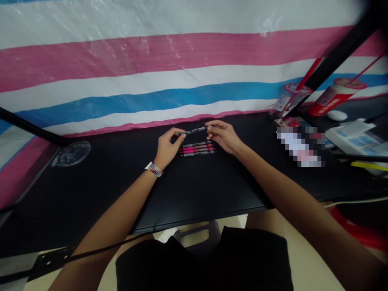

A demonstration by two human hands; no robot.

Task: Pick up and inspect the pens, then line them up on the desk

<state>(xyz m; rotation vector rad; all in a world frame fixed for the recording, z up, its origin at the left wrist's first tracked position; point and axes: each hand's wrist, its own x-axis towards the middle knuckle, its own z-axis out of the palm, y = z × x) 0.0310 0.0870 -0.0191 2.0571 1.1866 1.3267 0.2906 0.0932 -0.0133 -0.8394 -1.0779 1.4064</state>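
Note:
My left hand [168,146] pinches one end of a slim dark and clear pen [198,129], and my right hand [223,135] pinches its other end. The pen is held nearly level above the black table, tilted slightly up to the right. Just below it, several pens [197,149] lie side by side on the table between my hands, some with bright pink parts and others dark or clear. A patterned band circles my left wrist.
Black table [197,190]. A clear plastic lid [72,153] lies at the left. Two cups with red straws, a red one [336,97] and a clear one [289,99], stand at the back right. Near them are a white mouse [337,115] and boxes. Striped sheeting hangs behind.

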